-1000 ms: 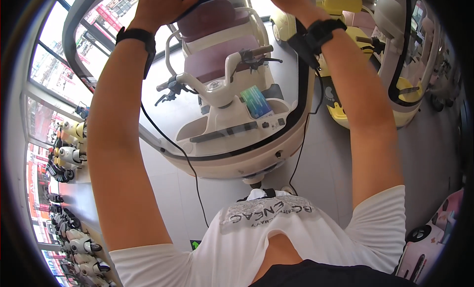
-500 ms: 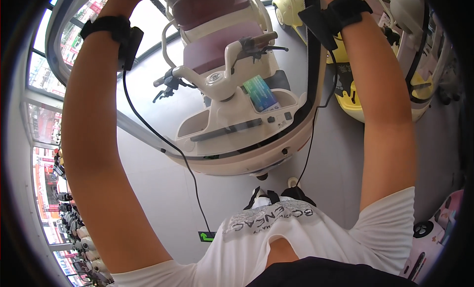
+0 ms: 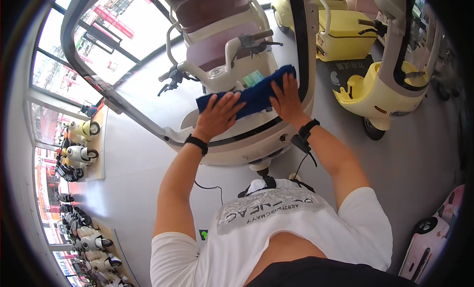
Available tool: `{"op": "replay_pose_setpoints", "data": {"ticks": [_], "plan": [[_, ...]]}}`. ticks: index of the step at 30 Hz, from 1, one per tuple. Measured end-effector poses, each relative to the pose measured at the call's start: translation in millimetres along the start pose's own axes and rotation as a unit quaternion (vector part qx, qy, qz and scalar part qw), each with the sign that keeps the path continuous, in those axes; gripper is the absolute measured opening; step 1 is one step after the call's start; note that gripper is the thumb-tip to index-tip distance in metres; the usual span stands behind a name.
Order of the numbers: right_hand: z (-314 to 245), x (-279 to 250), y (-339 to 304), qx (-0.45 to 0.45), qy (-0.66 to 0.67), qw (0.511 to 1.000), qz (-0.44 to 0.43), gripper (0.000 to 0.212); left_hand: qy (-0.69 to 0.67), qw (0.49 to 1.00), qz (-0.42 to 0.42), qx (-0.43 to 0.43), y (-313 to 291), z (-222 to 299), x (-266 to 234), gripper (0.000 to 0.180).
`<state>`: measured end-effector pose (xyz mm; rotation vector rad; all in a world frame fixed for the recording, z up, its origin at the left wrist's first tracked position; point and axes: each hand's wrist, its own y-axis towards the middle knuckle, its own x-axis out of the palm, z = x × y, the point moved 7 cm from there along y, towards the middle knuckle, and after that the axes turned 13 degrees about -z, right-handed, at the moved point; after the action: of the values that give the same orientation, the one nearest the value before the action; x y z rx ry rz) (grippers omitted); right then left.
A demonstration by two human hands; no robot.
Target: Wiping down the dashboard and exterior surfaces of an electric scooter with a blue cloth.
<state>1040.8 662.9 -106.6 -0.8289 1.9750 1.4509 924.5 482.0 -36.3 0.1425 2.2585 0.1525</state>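
A dark blue cloth (image 3: 257, 97) is spread in a slanting band across the front of a cream three-wheeled scooter (image 3: 222, 153), apparently against its clear windshield. My left hand (image 3: 217, 114) lies on the cloth's left part, fingers stretched out. Fingers spread, my right hand (image 3: 288, 102) presses on its right end. Behind the cloth show the handlebar (image 3: 217, 75), a pink seat (image 3: 217, 45) and part of a green card (image 3: 253, 78). Most of the dash tray is covered by the cloth and my hands. Black bands circle both wrists.
The dark windshield frame (image 3: 306, 45) rises close to my right hand. A yellow scooter (image 3: 365, 94) stands at the right, a pink ride-on vehicle (image 3: 424, 242) at the lower right. Several scooters line the left side by the windows. Thin cables hang near my arms.
Both hands have come down from the top of the view towards me, bringing the blue cloth into sight over the scooter's front. My forearms have drawn closer together.
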Motion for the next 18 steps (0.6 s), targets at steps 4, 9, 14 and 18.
{"op": "replay_pose_setpoints", "data": {"ticks": [4,9,14,18], "plan": [[-11,18,-25,0.011,0.015,1.0,-0.007,0.055,0.024,0.998,-0.007,0.059,-15,7,4,0.047],[-40,-27,64,0.001,0.011,0.999,0.036,0.062,-0.021,1.0,-0.011,0.005,-6,-90,-27,0.052],[-44,-106,191,-0.015,-0.037,0.99,0.135,0.063,0.003,0.996,0.077,-0.046,58,-198,-116,0.06],[-22,-164,257,-0.017,-0.121,0.972,0.2,0.062,0.029,0.987,0.138,-0.082,110,-241,-150,0.058]]}}
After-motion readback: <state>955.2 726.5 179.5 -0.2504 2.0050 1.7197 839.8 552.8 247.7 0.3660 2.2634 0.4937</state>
